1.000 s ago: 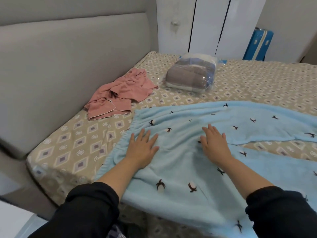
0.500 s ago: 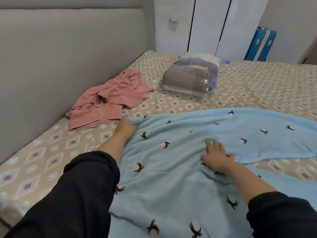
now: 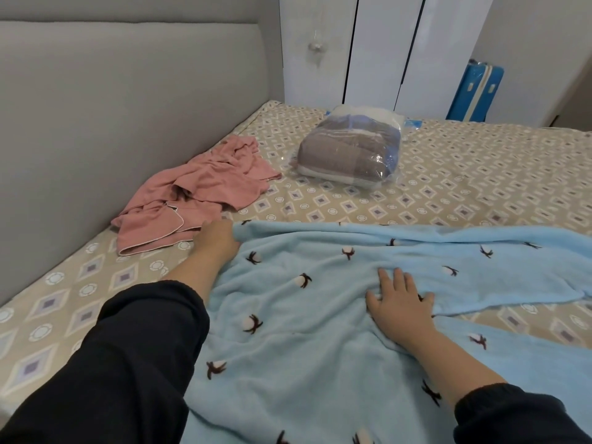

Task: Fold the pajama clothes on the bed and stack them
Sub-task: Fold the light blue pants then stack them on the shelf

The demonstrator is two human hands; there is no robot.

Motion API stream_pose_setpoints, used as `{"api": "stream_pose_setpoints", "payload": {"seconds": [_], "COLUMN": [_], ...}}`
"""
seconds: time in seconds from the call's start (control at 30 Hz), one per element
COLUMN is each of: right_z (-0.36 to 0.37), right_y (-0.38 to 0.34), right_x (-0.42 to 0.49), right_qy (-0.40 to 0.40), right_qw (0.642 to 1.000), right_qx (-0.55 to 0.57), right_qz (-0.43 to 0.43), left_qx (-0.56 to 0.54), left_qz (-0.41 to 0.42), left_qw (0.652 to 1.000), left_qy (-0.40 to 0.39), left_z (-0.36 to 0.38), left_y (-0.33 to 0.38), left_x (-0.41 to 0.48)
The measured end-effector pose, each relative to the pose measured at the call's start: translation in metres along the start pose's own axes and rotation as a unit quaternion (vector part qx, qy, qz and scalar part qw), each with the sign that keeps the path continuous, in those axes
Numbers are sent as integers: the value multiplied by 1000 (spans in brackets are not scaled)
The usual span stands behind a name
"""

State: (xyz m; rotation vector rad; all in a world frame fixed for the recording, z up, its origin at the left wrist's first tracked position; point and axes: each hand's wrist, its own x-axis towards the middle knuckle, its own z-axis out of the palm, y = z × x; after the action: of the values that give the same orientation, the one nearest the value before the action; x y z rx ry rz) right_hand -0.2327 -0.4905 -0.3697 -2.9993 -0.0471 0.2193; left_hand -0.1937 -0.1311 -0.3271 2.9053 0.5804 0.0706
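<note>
On the bed: two pajama pieces lie apart on the patterned sheet. No folded pile is visible, so the task looks to be at an early stage.
Blue pajama trousers: the largest garment, spread across the near side of the bed, with the legs running off to the right and a strip of sheet showing between them. They are still wrinkled and no fold has been made. This is judged to be the piece in hand, at the flattening step.
Pink pajama piece: a crumpled heap against the headboard, just beyond the far-left corner of the trousers. It is unfolded and yet to be done.
Wrapped bundle: sits in clear plastic farther back, well apart from both garments, and is probably no part of the task.
Right hand: lies flat with fingers straight and spread, pressing the trousers near where the legs part. The grip is open and holds nothing.
Left hand: at the far-left corner of the trousers, just beside the pink hem. The fingers are hidden, so whether the grip has closed on the corner cannot be told.
Stack: not begun. Both garments remain to be folded, then piled together.
</note>
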Motion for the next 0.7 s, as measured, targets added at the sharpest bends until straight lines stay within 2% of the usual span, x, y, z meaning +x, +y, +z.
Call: {"api": "stream_pose_setpoints", "payload": {"seconds": [0.07,0.17,0.27,0.37,0.5,0.6,0.7], "right_z": [-1,-7,-23,-48,-71,-81,-88], "right_y": [-3,-9,-19,-49,-90,-88,-58], "right_x": [-9,-24,-33,-35,-30,-23,-29], "right_qy": [55,117,148,194,169,177,185], "right_qw": [998,993,986,957,944,954,965], "right_qx": [6,1,36,117,76,-19,-50], "right_qz": [-3,-10,-72,-182,-273,-241,-181], "left_qx": [18,-59,-99,-103,-111,-109,-79], "left_qz": [29,111,221,307,394,441,443], "left_qw": [997,983,958,935,898,873,872], "left_qy": [68,137,154,144,159,177,192], "left_z": [-12,-36,-56,-69,-89,-101,-106], "left_y": [9,24,32,39,41,33,13], "left_x": [-9,-38,-79,-116,-153,-177,-194]}}
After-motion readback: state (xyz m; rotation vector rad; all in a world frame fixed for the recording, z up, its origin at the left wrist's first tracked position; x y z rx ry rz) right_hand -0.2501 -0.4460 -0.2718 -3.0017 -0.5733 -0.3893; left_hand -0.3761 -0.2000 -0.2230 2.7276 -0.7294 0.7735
